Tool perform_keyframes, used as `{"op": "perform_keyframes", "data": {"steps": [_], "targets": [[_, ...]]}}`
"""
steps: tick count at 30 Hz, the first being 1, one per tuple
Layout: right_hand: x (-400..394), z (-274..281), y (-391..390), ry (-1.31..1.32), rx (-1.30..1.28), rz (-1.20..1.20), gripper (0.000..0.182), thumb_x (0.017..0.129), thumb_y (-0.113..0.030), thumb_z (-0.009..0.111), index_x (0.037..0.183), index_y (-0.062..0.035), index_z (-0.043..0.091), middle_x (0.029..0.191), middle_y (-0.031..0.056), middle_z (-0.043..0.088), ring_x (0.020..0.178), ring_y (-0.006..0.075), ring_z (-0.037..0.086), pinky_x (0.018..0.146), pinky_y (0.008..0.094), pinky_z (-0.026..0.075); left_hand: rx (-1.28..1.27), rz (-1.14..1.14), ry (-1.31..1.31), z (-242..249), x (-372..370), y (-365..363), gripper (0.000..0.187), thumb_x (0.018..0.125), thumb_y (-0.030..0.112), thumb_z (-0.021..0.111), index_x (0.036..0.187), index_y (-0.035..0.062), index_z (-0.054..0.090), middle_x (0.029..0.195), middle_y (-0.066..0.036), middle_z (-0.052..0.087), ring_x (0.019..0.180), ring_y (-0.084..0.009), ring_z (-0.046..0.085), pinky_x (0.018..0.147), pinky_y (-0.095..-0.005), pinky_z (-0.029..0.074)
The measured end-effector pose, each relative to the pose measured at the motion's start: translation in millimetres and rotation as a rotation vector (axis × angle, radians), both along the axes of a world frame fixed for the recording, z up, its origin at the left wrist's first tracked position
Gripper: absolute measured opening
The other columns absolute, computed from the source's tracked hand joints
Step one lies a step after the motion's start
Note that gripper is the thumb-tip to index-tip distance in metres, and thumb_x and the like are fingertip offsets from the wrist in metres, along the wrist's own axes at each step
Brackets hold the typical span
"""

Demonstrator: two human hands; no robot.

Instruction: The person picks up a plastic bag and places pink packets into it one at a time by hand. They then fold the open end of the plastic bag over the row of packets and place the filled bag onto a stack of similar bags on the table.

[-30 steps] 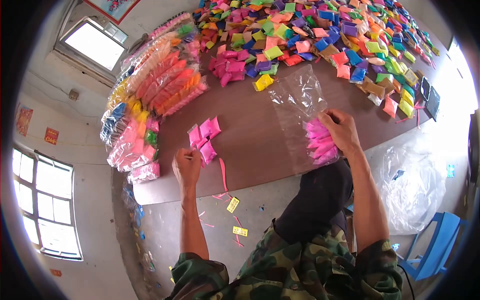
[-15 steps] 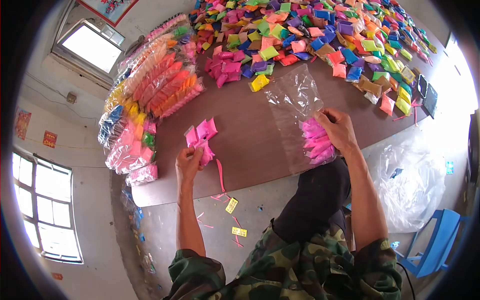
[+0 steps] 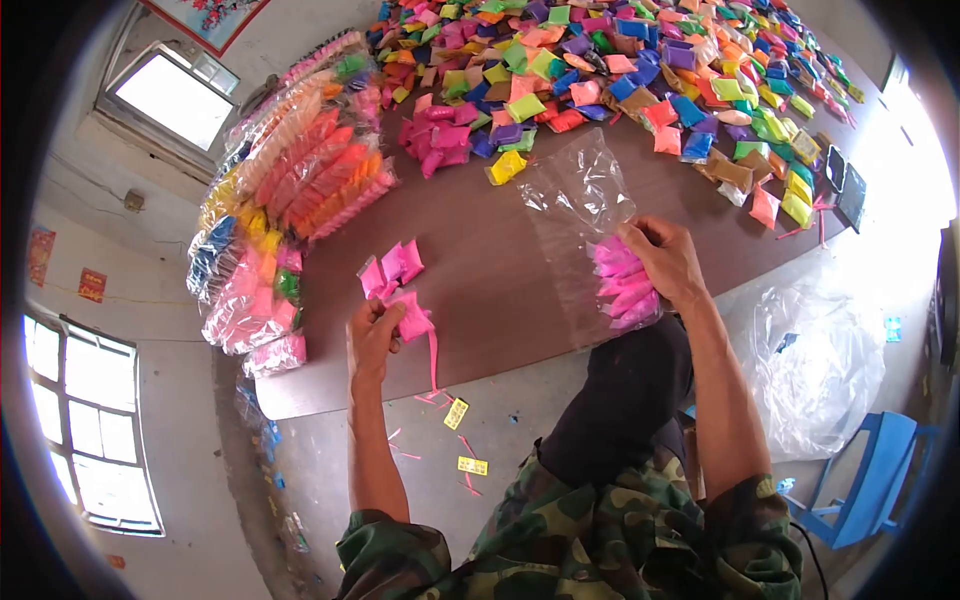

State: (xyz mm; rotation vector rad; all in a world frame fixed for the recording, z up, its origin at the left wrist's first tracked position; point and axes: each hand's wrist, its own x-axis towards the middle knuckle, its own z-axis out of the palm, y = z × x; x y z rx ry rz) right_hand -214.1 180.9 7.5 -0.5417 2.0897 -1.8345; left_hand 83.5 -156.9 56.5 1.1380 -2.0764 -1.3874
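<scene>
My left hand (image 3: 374,338) is closed on a small pink packet (image 3: 410,317) near the table's front edge. Just beyond it, a few more pink packets (image 3: 400,262) lie close together. A pink ribbon strip (image 3: 433,360) trails from beside the held packet over the edge. With thumb and fingers together, my right hand (image 3: 664,258) grips the side of a clear plastic bag (image 3: 570,195). Inside its near end sit several pink packets (image 3: 626,290) in a stack; the bag's far part lies flat on the table.
A heap of colourful packets (image 3: 600,70) covers the far side of the brown table (image 3: 480,260). Filled bags (image 3: 310,160) are piled on the left. A phone (image 3: 835,168) lies at the right edge. A large clear bag (image 3: 815,360) and a blue chair (image 3: 870,480) stand right.
My left hand has turned slightly, and the pink packet in it now lies flatter and shows more. My right hand keeps its grip on the bag. The whole view has shifted a little.
</scene>
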Motion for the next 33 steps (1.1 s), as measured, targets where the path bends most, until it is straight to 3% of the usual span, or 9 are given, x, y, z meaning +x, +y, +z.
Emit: {"op": "perform_keyframes", "data": {"steps": [3,6,7,10,13,21,25,30,33], "targets": [[0.1,0.6,1.5,0.006,0.001,0.001,0.031,0.099,-0.032,0.074,0.099,-0.0015,0.076,0.073,-0.0046,0.059,0.072,0.005,0.05,0.065,0.0286,0.041,-0.034,-0.108,0.155,27.9,-21.4,20.5,0.028,0.098,0.02,0.076,0.116,-0.0006,0.068,0.088,-0.003,0.068,0.066,-0.0069,0.062,0.05,-0.0236,0.048],[-1.3,0.6,3.0,0.004,-0.001,0.01,0.031,0.1,-0.032,0.074,0.1,-0.0008,0.076,0.074,-0.0051,0.059,0.072,0.0051,0.049,0.065,0.0284,0.041,0.104,-0.216,0.248,39.2,-49.6,46.3,0.035,0.098,0.017,0.075,0.127,-0.0016,0.065,0.099,-0.005,0.07,0.079,-0.009,0.068,0.059,-0.0237,0.055],[-1.5,0.9,3.2,-0.01,-0.011,0.018,0.031,0.1,-0.032,0.073,0.1,-0.0006,0.076,0.075,-0.0054,0.058,0.072,0.005,0.049,0.065,0.0283,0.041,0.191,-0.286,0.247,40.6,-60.0,55.4,0.039,0.099,0.016,0.075,0.13,-0.0022,0.064,0.107,-0.007,0.07,0.088,-0.0121,0.07,0.069,-0.0254,0.06],[0.2,5.8,3.1,-0.039,-0.036,0.035,0.031,0.103,-0.031,0.071,0.104,0.0002,0.075,0.078,-0.0071,0.058,0.073,0.005,0.048,0.065,0.0275,0.04,0.259,-0.377,0.343,22.6,-102.9,91.9,0.036,0.1,0.014,0.074,0.129,-0.003,0.063,0.111,-0.008,0.071,0.088,-0.0135,0.071,0.072,-0.0267,0.061],[-0.8,5.7,3.3,-0.066,-0.076,0.057,0.03,0.104,-0.028,0.07,0.112,0.001,0.074,0.084,-0.0069,0.06,0.077,0.0048,0.05,0.068,0.0263,0.042,0.274,-0.425,0.365,-2.5,-147.1,109.5,0.031,0.102,0.014,0.07,0.129,-0.0005,0.063,0.121,-0.008,0.066,0.1,-0.0137,0.069,0.084,-0.0295,0.063],[3.2,13.3,-0.2,-0.074,-0.196,0.011,0.039,0.106,-0.025,0.068,0.135,0.0011,0.068,0.107,0.0007,0.07,0.095,0.0081,0.06,0.086,0.025,0.05,0.253,-0.548,0.356,-25.4,-205.4,143.1,0.03,0.1,0.009,0.069,0.127,-0.0008,0.063,0.121,-0.006,0.067,0.106,-0.0136,0.067,0.091,-0.0297,0.058],[-3.0,13.0,-1.4,-0.092,-0.136,0.003,0.039,0.106,-0.026,0.067,0.132,0.0029,0.069,0.106,0.0024,0.073,0.097,0.0097,0.062,0.086,0.0272,0.051,0.397,-0.7,0.276,-26.2,-209.0,138.0,0.035,0.098,0.005,0.068,0.132,0.0013,0.063,0.121,-0.005,0.067,0.11,-0.0128,0.065,0.096,-0.0302,0.054],[-11.0,20.0,-4.0,0.063,0.091,0.008,0.039,0.108,-0.031,0.063,0.124,0.0036,0.073,0.1,0.004,0.076,0.097,0.0103,0.064,0.085,0.0289,0.052,0.234,-0.842,0.172,-9.9,-211.6,132.1,0.045,0.097,0.002,0.065,0.141,0.0041,0.062,0.117,-0.005,0.069,0.108,-0.0124,0.065,0.096,-0.0309,0.053],[-14.6,21.0,-9.6,-0.017,0.002,-0.036,0.039,0.109,-0.032,0.062,0.121,0.003,0.074,0.096,0.0044,0.075,0.093,0.0091,0.063,0.082,0.0284,0.051,0.3,-0.893,0.181,-10.7,-218.4,130.8,0.047,0.096,0.001,0.064,0.143,0.0052,0.062,0.118,-0.005,0.07,0.109,-0.012,0.065,0.096,-0.0312,0.053]]}}
